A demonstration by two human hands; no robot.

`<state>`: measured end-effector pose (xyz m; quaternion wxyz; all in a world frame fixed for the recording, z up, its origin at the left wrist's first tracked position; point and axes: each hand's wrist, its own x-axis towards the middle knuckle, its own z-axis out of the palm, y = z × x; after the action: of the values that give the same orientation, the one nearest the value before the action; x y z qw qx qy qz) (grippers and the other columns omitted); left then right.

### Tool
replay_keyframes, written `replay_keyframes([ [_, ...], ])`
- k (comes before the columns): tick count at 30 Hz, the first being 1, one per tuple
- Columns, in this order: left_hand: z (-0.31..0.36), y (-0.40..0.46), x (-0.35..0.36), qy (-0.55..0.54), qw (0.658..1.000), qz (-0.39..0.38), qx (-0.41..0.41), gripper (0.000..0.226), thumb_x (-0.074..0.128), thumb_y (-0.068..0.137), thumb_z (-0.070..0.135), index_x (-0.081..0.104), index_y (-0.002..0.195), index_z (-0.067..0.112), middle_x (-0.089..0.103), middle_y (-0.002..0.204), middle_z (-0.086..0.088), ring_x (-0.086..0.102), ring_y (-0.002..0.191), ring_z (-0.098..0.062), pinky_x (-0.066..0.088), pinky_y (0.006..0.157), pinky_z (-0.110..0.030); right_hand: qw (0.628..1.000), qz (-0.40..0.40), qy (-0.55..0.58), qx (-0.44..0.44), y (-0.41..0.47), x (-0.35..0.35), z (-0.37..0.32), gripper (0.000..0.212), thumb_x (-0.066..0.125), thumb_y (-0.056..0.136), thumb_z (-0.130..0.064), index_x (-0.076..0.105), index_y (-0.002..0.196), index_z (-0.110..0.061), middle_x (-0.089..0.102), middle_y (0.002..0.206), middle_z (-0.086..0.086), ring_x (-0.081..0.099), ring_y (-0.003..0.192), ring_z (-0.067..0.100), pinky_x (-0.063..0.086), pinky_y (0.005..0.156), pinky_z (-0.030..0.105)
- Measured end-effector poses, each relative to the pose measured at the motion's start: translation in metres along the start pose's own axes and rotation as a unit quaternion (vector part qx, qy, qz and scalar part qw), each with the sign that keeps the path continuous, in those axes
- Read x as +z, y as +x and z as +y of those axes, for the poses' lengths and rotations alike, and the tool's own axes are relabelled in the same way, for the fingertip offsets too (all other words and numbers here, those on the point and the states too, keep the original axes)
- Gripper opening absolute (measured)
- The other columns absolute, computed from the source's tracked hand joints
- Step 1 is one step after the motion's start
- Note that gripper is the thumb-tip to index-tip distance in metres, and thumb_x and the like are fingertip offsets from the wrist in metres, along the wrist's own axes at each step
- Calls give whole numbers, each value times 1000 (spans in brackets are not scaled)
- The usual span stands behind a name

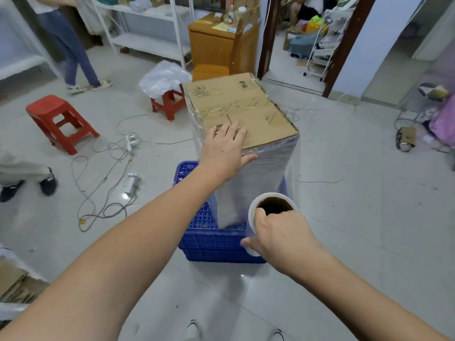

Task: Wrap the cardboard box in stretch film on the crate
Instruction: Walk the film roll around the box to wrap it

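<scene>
My left hand [226,148] lies flat on the cardboard box [242,112], fingers spread wide. Box stands on the blue crate [211,242]. My right hand [278,232] grips the stretch film roll [273,205].

Brown box [236,107] — blue crate [211,244]; red stool [59,121]

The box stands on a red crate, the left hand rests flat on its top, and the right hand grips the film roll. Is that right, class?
Not quite: the head view shows the crate is blue. The box, left hand, right hand and film roll are as stated.
</scene>
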<state>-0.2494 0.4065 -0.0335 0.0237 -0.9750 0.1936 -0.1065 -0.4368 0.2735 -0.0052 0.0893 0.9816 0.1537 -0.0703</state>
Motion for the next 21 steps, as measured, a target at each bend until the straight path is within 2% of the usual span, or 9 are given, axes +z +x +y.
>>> replay_keyframes([
  [1,1,0,0,-2,1000,4,-3,87,28,96,79,22,163,23,23,170,-6,21,156,-25,16,127,-48,999,5,20,40,1,-3,-6,50,45,92,-65,46,97,-15,58,72,-1,51,59,22,29,48,30],
  [3,0,1,1,-17,1000,12,-5,86,32,96,78,25,162,24,23,170,-6,22,156,-25,16,126,-49,995,13,39,96,6,-4,-19,49,43,92,-66,41,91,-17,54,70,-2,49,58,22,28,47,31],
  [9,-5,4,2,-53,998,27,31,78,45,95,73,36,154,22,29,168,-8,26,153,-27,19,124,-51,975,6,86,205,19,-10,-44,19,51,93,-29,37,94,-18,50,77,-4,41,59,21,17,44,29],
  [11,-10,2,0,-69,996,23,48,73,49,97,66,38,154,21,29,168,-7,26,154,-28,18,123,-52,968,-17,120,220,20,-11,-46,21,54,90,-22,35,98,-19,54,81,-2,40,59,21,18,44,29],
  [14,-18,-2,-7,-108,990,24,83,67,54,96,54,43,152,19,33,166,-6,29,152,-27,17,122,-48,961,-13,148,234,20,-11,-50,31,57,85,-22,29,99,-17,47,71,-5,35,51,13,20,44,29],
  [16,-24,-3,-13,-144,983,21,110,64,57,94,49,48,149,17,39,162,-5,32,149,-27,19,120,-44,965,5,121,231,21,-11,-55,34,57,87,-31,28,96,-16,41,64,-7,32,48,12,17,45,30],
  [18,-36,-1,-15,-153,978,10,144,68,58,93,50,46,152,20,39,162,-3,32,150,-26,21,120,-45,964,8,117,240,23,-9,-59,47,57,89,-53,28,94,-16,39,62,-6,33,48,12,16,46,30],
  [21,-65,11,-16,-93,966,-26,241,85,56,90,63,28,162,29,24,170,1,24,155,-23,23,121,-44,958,3,98,268,27,-5,-63,64,47,83,-77,35,86,-14,43,61,-3,38,49,15,20,46,30],
])
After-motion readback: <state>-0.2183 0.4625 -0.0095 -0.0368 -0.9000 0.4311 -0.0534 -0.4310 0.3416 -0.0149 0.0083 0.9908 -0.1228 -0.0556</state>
